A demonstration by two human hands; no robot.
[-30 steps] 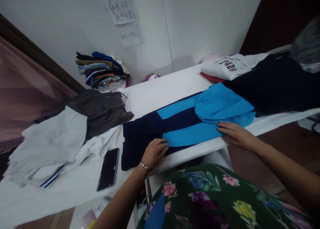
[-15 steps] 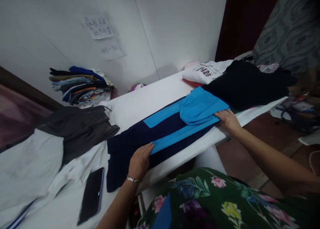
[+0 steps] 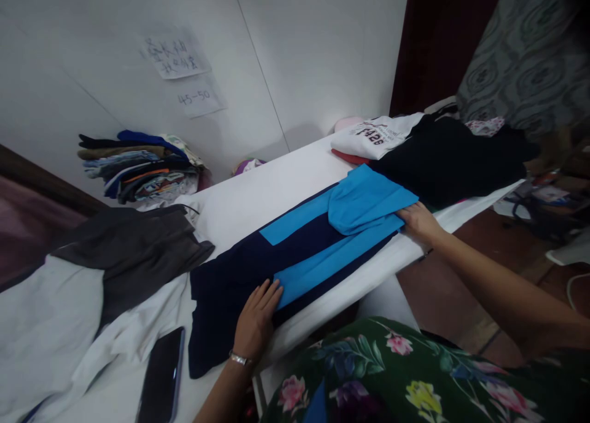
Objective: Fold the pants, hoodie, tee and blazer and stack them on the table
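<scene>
A hooded top point(image 3: 230, 281), dark navy with bright blue sleeves and hood, lies stretched out on the white table. Its blue sleeves are folded in lengthwise over the navy body. The blue hood point(image 3: 364, 198) rests at the far right end of the garment. My left hand point(image 3: 255, 318) lies with fingers outstretched on the navy cloth, its fingertips at the end of the nearer sleeve point(image 3: 318, 263). At the hood end, my right hand point(image 3: 419, 221) grips the blue cloth by its near edge, with the fingertips partly covered by fabric.
A phone point(image 3: 161, 374) lies at the table's left front, beside grey and white clothes point(image 3: 50, 324). Against the wall stands a stack of folded clothes point(image 3: 142, 165). Black garments point(image 3: 456, 155) and a white printed shirt point(image 3: 375, 137) occupy the table's right end.
My left hand's fingers have spread out and flattened near the sleeve end. My right hand's fingertips have slipped partly under the blue cloth. The view has shifted slightly.
</scene>
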